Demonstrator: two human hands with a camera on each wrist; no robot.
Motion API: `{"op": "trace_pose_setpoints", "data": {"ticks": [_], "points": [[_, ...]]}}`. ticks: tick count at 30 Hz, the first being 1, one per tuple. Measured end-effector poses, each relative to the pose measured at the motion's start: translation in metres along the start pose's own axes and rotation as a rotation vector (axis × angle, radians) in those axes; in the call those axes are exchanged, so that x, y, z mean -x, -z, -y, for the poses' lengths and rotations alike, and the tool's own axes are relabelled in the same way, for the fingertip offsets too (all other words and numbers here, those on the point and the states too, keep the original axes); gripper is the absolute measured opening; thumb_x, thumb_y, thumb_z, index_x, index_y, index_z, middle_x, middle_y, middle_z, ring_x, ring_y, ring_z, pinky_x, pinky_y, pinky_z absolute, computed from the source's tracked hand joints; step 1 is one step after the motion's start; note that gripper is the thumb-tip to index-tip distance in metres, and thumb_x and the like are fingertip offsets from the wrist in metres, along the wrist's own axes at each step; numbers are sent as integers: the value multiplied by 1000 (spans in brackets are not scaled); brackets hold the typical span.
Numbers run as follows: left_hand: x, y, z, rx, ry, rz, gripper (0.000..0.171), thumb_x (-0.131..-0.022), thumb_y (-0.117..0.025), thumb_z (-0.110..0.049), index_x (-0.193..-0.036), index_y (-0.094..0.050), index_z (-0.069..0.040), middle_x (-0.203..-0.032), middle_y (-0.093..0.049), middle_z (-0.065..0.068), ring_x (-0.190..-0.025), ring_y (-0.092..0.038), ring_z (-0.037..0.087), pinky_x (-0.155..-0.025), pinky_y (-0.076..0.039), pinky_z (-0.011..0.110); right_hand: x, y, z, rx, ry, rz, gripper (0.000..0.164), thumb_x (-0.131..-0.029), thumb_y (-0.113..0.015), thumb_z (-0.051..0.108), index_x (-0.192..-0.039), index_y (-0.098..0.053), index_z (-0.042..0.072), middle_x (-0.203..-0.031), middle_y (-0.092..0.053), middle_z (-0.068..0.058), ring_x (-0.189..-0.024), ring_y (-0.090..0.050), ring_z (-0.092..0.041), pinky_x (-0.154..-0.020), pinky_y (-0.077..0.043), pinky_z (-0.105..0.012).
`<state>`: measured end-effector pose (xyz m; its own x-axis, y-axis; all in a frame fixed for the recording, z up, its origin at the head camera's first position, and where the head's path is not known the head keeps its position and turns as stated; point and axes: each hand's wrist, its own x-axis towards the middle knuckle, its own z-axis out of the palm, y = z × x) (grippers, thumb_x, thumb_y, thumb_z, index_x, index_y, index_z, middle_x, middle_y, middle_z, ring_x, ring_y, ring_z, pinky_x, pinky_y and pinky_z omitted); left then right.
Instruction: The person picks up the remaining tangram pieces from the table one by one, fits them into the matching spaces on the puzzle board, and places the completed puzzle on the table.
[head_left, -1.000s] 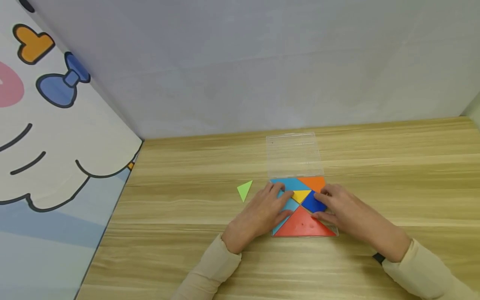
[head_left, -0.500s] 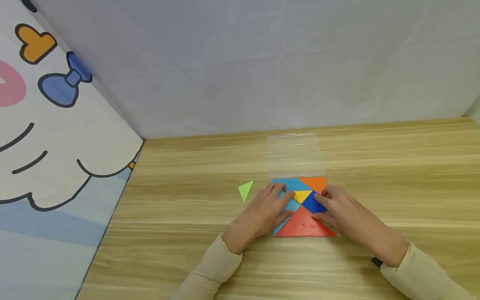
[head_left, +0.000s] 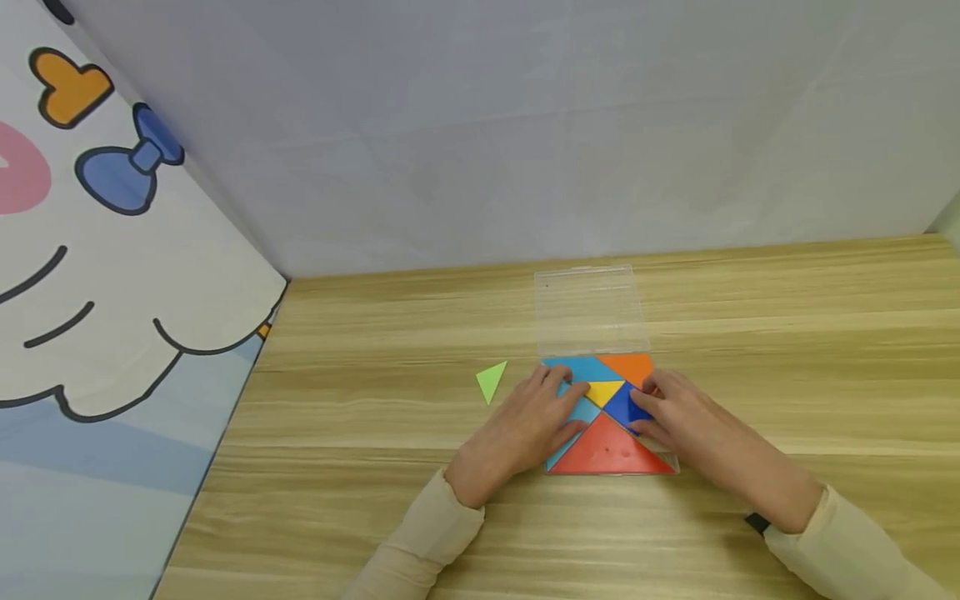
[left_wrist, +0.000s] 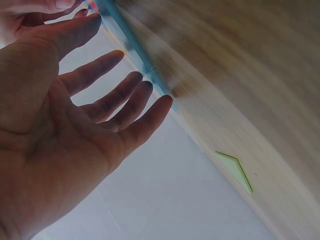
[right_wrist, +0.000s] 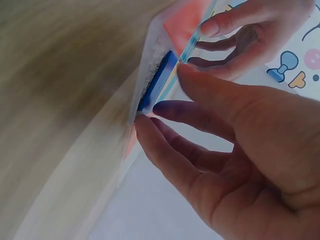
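Tangram pieces lie in a clear flat case on the table, in the head view. My right hand (head_left: pixel 693 425) pinches the dark blue piece (head_left: pixel 618 405) between thumb and fingers; the right wrist view shows that blue piece (right_wrist: pixel 161 80) slanted at the case's edge. My left hand (head_left: pixel 513 429) rests its fingertips on the left side, on a light blue piece (head_left: pixel 582 410) and near the small yellow triangle (head_left: pixel 603 391). Below sits a big red triangle (head_left: pixel 606 450). Another light blue piece (head_left: pixel 581 367) and an orange one (head_left: pixel 632 367) line the far edge.
A light green triangle (head_left: pixel 491 382) lies apart on the wooden table (head_left: pixel 360 400), left of the case. The clear lid (head_left: pixel 590 310) lies folded back behind the pieces. A pale wall (head_left: pixel 525 142) borders the table's far side, with a cartoon panel (head_left: pixel 112 275) at left.
The dark blue piece has shifted and tilted slightly under my right fingers, and the right thumb has moved a little. My left hand stays in place.
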<state>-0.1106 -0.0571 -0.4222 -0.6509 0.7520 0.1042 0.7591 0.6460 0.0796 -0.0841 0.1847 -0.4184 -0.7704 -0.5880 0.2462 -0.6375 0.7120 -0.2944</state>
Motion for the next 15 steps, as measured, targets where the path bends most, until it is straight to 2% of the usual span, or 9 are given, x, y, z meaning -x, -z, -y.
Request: {"op": "trace_pose_setpoints", "data": {"ticks": [6, 15], "points": [[1, 1, 0, -3, -6, 0, 42, -98, -72, -32, -132, -62, -8, -122, -59, 11, -106, -56, 23, -86, -52, 28, 1, 2, -1, 23, 20, 16, 29, -85, -80, -2, -112, -72, -9, -102, -61, -16, -92, -58, -29, -74, -56, -38], [1, 2, -1, -13, 6, 19, 43, -99, -71, -32, -134, -62, -9, -124, -59, 10, -107, -56, 22, -87, -51, 28, 2, 2, -5, -2, 53, 15, 30, -87, -77, -3, -116, -72, -10, -105, -61, -14, -93, -57, -27, -74, -54, -36]]}}
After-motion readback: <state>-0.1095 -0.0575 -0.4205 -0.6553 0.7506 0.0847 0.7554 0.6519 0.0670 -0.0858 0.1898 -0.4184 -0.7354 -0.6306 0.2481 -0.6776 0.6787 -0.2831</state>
